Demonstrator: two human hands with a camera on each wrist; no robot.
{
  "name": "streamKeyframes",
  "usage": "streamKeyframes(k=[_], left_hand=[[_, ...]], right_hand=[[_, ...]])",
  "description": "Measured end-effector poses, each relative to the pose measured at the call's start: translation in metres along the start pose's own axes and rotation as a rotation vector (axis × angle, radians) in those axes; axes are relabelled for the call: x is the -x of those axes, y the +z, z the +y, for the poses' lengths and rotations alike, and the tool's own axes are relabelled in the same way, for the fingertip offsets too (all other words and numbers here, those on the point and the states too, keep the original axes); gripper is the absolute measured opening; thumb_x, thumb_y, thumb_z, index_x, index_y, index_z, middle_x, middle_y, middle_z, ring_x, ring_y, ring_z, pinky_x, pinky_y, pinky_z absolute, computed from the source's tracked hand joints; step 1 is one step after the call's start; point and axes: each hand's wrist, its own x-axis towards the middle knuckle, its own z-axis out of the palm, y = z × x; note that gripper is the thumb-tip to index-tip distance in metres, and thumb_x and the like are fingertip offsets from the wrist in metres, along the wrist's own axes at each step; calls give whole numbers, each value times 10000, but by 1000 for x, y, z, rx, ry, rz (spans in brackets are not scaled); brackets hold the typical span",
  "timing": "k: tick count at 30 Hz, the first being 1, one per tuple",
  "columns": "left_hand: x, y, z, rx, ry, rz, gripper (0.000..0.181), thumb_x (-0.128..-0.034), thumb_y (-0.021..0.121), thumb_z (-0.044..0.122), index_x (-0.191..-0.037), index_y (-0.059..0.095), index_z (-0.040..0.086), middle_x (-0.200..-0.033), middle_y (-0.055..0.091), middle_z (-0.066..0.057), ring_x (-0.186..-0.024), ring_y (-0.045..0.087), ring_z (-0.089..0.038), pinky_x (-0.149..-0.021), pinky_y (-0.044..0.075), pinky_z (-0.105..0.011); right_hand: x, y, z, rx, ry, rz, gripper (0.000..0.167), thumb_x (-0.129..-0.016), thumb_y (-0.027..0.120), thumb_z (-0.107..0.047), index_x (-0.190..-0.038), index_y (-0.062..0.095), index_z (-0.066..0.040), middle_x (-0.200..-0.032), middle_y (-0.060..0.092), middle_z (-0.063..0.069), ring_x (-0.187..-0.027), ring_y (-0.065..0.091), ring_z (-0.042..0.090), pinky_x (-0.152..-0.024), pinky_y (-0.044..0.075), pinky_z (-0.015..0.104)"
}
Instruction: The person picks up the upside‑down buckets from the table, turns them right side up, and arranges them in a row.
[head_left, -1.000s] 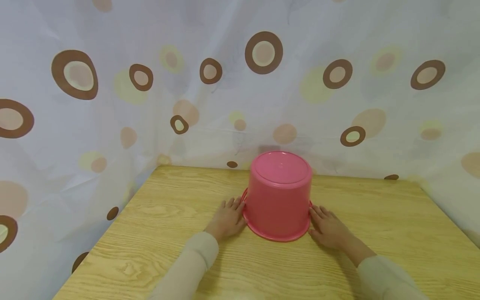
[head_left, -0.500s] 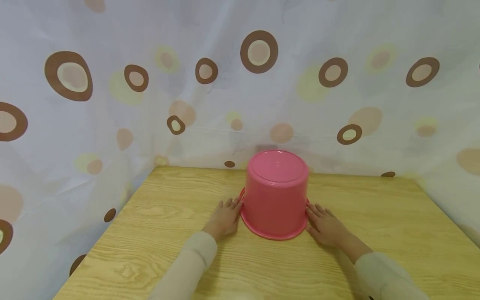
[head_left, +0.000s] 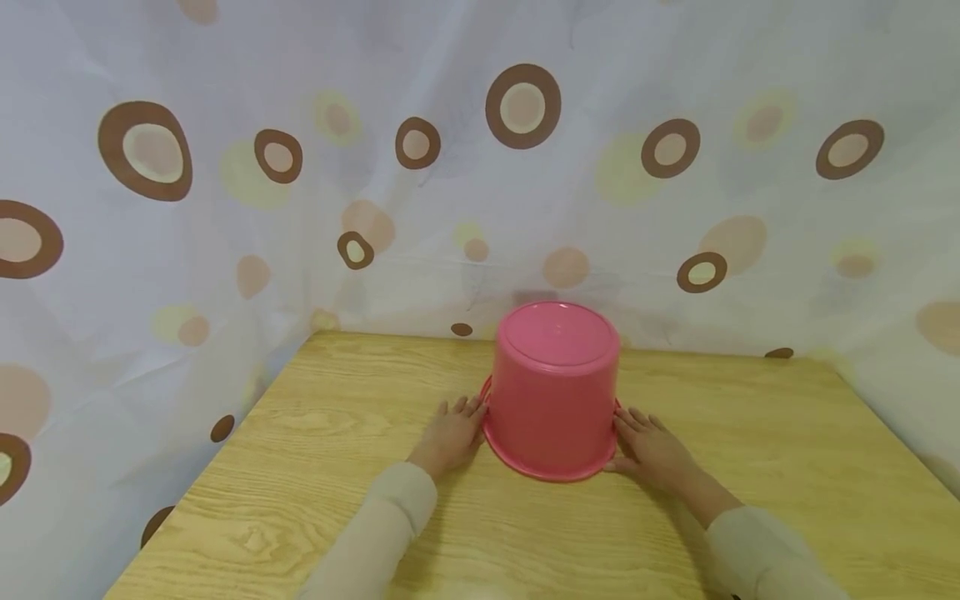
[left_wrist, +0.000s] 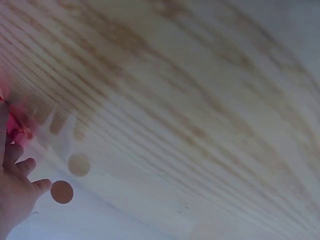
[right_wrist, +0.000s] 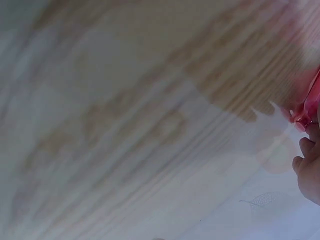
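Observation:
A pink plastic bucket [head_left: 555,408] stands upside down on the wooden table [head_left: 315,433], its base on top and its rim on the tabletop. My left hand [head_left: 448,437] rests at the bucket's left side, with extended fingers touching near the rim and handle. On the opposite side my right hand [head_left: 654,454] touches the rim, fingers stretched out and thumb along the front right of it. Only a sliver of the bucket [left_wrist: 19,122] shows past the left fingers in the left wrist view. Whatever is beneath the bucket is hidden.
A pale curtain [head_left: 450,200] printed with brown and yellow circles hangs behind the table and along both sides. The bucket stands fairly close to the table's back edge.
The bucket stays in place on the table, with both hands beside it. My right thumb has moved inward along the front of the rim. The head view shifts slightly.

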Motion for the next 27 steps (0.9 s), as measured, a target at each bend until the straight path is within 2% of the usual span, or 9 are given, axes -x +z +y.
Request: streamKeyframes(k=[4, 8, 11, 14, 19, 27], left_hand=[[0, 1, -1, -35, 16, 20, 528, -926, 502, 377, -1366, 462, 87, -1425, 451, -83, -1317, 419, -278, -1062, 343, -495], [0, 2, -2, -96, 40, 25, 653, -858, 513, 496, -1363, 465, 85, -1417, 460, -82, -1312, 426, -270, -1066, 346, -469], [-2, 3, -1, -121, 62, 18, 760, -815, 504, 576, -1373, 444, 65, -1425, 449, -96, -1316, 421, -271, -1077, 338, -450], [-3, 4, 1, -144, 74, -1, 825, -802, 483, 624, -1390, 413, 50, -1444, 421, -104, -1330, 405, -267, -1088, 330, -430], [-4, 4, 4, -191, 62, -13, 845, -806, 437, 664, -1399, 405, 63, -1462, 399, -87, -1340, 395, -243, -1090, 333, -404], [-7, 8, 3, -242, 46, 10, 837, -795, 413, 695, -1387, 434, 104, -1455, 415, -50, -1330, 410, -225, -1088, 334, -414]], right_hand=[[-2, 1, -1, -2, 7, 2, 751, -779, 674, -428, -1278, 487, 101, -1335, 475, 282, -1250, 413, 473, -1010, 342, 581], [-3, 2, -1, 0, -17, 16, 779, -751, 693, -433, -1270, 490, 111, -1330, 472, 294, -1241, 418, 481, -1012, 352, 559], [-3, 3, -1, -8, -39, 28, 810, -737, 706, -438, -1272, 477, 126, -1336, 455, 312, -1240, 410, 491, -1019, 345, 548], [-3, 2, 0, -28, -28, 19, 846, -736, 709, -452, -1289, 450, 135, -1357, 424, 320, -1253, 385, 499, -1029, 329, 554], [-5, 2, 2, -54, 10, -17, 902, -736, 705, -484, -1330, 404, 123, -1396, 381, 310, -1276, 346, 505, -1025, 309, 599], [-8, 4, 3, -60, 12, 4, 911, -706, 716, -517, -1297, 444, 122, -1368, 418, 312, -1261, 374, 501, -1015, 319, 603]])
